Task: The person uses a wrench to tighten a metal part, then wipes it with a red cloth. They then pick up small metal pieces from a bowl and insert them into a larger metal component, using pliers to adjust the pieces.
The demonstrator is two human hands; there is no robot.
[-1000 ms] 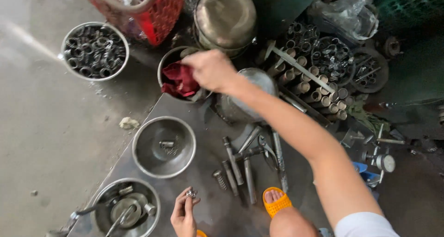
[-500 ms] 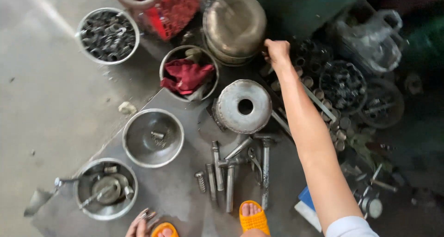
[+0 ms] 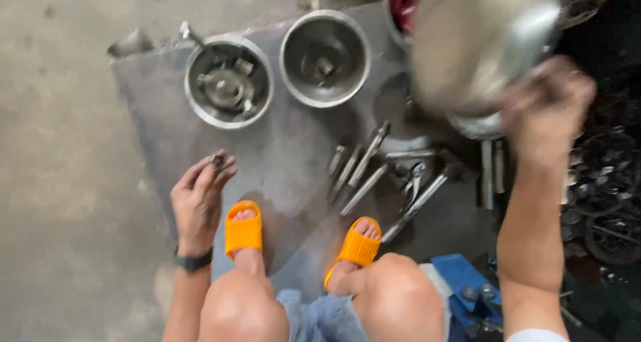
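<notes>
Steel bowls point(image 3: 325, 58), loose tools point(image 3: 374, 175) btwn hands.

camera: one head-worn view only, no second view sharing anything with it
position: sitting above a squatting person, looking over both knees point(image 3: 320, 302)
facing: pointing almost straight down at the grey metal sheet point(image 3: 167, 115) on the concrete floor
landmark: sheet filling the frame's middle
near edge: orange sandals point(image 3: 244, 232) showing on the sheet's near edge, close under the lens
far edge: two steel bowls point(image 3: 324, 58) sitting at the sheet's far side, toward frame top
closeness: near; right hand point(image 3: 547, 108) and a blurred metal pot point(image 3: 481, 42) rising close to the lens, right of the sheet
left: left hand point(image 3: 197, 202) hanging over the sheet's left edge
</notes>
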